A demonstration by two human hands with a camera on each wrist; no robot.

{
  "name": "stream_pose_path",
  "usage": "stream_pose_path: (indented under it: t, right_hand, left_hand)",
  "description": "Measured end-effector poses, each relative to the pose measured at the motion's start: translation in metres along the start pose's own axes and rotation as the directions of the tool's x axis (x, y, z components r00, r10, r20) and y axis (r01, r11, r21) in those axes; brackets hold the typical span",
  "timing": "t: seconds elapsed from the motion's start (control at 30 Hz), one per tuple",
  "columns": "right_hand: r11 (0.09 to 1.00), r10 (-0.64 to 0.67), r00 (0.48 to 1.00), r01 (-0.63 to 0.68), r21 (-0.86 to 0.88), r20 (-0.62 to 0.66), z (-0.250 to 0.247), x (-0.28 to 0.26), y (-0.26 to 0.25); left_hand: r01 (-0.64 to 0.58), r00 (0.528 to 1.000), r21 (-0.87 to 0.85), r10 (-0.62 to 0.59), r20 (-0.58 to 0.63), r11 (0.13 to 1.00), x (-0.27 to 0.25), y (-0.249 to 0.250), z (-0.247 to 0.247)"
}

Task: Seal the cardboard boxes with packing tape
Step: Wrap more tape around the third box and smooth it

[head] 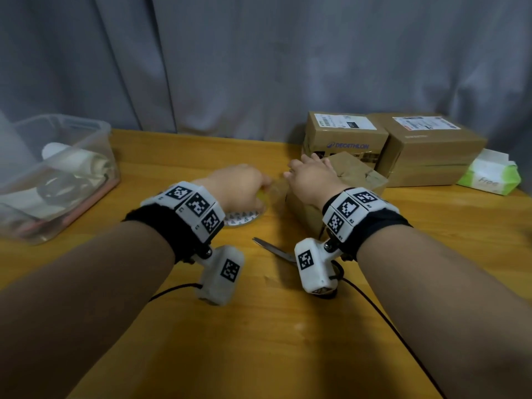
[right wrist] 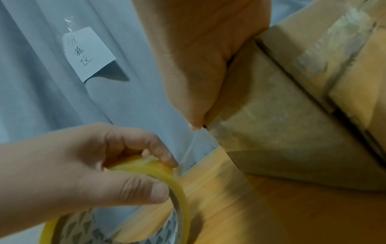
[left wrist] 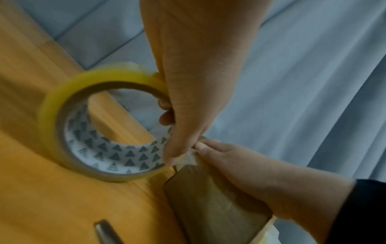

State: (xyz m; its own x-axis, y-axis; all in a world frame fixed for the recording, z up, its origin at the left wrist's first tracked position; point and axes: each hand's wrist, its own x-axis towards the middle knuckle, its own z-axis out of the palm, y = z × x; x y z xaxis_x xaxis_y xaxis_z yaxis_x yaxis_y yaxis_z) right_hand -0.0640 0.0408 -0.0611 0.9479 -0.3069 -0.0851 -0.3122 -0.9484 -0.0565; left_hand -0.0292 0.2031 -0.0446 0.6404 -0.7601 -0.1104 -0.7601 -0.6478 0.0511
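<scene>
L hand (head: 239, 185) fingers grip tape roll (left wrist: 108, 122), part-hidden; R hand (head: 312, 180) flat on box (head: 345, 180).

Wooden table (head: 288, 326) with cardboard boxes (head: 403, 151), scissors (head: 273, 249), plastic bin (head: 57, 174), tissue pack (head: 489, 177)

I see a yellow tape roll (left wrist: 52, 105) whose white core carries grey triangles. The boxes (head: 344, 139) are brown, one printed with blue lettering, both with white labels. The surface (head: 259, 326) is honey-yellow wood, the curtain (head: 259, 53) grey-blue, the tissue pack (head: 489, 177) green and white.
</scene>
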Motion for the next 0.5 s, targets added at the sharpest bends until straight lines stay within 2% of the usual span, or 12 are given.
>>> stream_pose_path:
  t: [0.17,0.5]
  right_hand:
    - [1.0,-0.004,1.0,0.004,-0.012,-0.027,-0.0005,-0.0045,-0.0029]
    - [0.998,0.014,0.999,-0.017,-0.052,-0.05,0.002,-0.0011,-0.0071]
  left_hand:
    - [0.007,0.995,-0.147,-0.022,-0.097,0.989,-0.0024,-0.0077,0.0071]
    - [0.022,0.992,-0.238,-0.051,-0.115,0.971,0.0048,0.0001,0.0126]
